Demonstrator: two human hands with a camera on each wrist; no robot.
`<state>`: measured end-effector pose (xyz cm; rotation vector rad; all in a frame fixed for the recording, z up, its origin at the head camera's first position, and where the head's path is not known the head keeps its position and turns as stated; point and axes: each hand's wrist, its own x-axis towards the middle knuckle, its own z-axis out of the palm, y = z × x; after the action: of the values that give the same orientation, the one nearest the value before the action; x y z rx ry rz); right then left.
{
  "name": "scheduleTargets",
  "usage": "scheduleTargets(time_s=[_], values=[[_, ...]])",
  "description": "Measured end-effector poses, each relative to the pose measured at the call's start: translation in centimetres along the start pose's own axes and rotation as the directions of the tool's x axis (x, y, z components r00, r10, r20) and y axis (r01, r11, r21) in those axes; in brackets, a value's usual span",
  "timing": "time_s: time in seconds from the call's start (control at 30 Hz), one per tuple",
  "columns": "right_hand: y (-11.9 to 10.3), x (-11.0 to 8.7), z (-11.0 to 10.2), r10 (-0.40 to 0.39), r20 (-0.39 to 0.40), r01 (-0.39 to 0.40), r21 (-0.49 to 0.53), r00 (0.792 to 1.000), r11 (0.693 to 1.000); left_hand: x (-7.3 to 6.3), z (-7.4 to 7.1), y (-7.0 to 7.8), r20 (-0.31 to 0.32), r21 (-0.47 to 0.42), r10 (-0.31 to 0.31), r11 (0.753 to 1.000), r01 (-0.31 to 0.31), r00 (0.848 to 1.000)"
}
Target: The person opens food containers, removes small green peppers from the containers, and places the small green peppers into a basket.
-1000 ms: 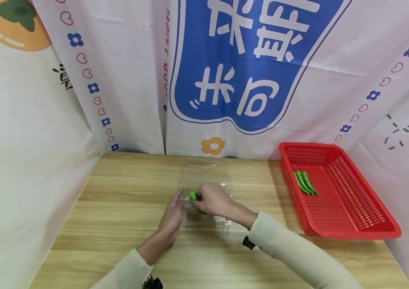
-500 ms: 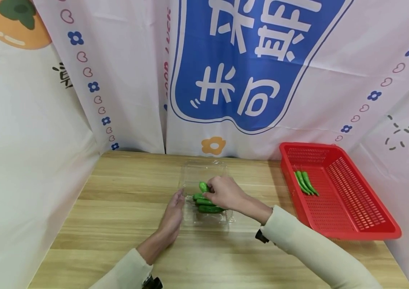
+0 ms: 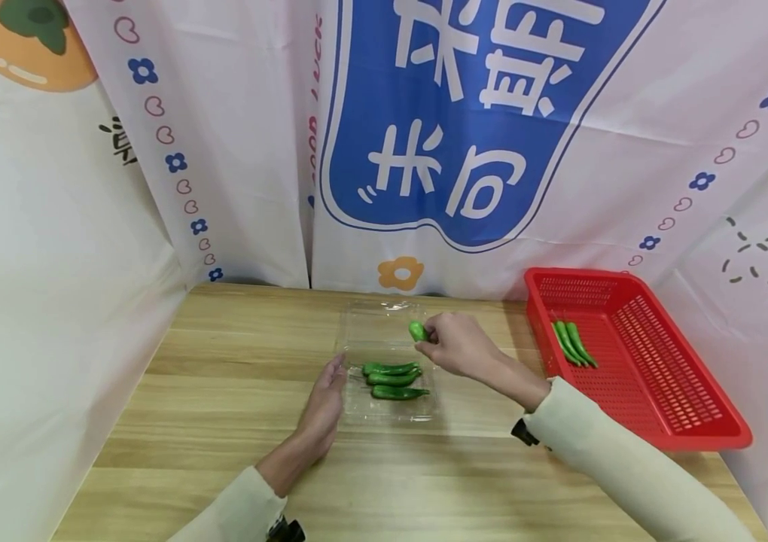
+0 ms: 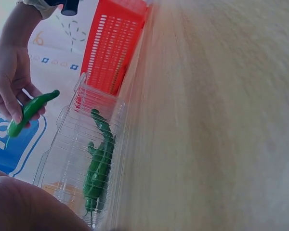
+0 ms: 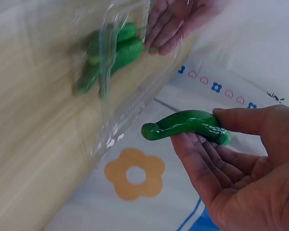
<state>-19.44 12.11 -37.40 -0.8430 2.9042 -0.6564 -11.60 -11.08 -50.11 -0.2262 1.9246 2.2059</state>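
Right hand [image 3: 461, 346], pinching one pepper [image 3: 417, 331], has cleared the box [image 3: 384, 415] near the tabletop [image 3: 235, 361]'s far edge; three peppers [image 3: 394, 379] remain by straight-fingered left hand [image 3: 323, 405].

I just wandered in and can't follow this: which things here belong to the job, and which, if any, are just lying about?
Apparently in the job:
right hand, pinching a green pepper
left hand, beside the clear container
three peppers inside it
red basket, probably, with three more peppers

Just surroundings:
wooden table
printed cloth

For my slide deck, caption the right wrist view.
Right hand pinches a curved green pepper; more peppers lie in a clear container.
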Motion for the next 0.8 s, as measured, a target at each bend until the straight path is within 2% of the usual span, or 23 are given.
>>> scheduleTargets(time_s=[0.3,0.5,0.8], values=[[2.0,-0.8,-2.6,0.020,-0.084,-0.025,-0.050,0.996,0.998,-0.1,-0.1,0.0,-0.012,0.001,0.005,1.000,-0.005,1.000],[3.3,-1.3,-4.3,0.057,-0.103,-0.067,-0.091,0.993,0.994,-0.2,-0.1,0.0,-0.010,0.010,0.004,1.000,-0.004,1.000],[6.0,-1.9,-6.9,0.166,-0.109,-0.175,-0.075,0.980,0.982,-0.1,0.0,0.1,0.001,0.009,0.003,1.000,-0.003,1.000]])
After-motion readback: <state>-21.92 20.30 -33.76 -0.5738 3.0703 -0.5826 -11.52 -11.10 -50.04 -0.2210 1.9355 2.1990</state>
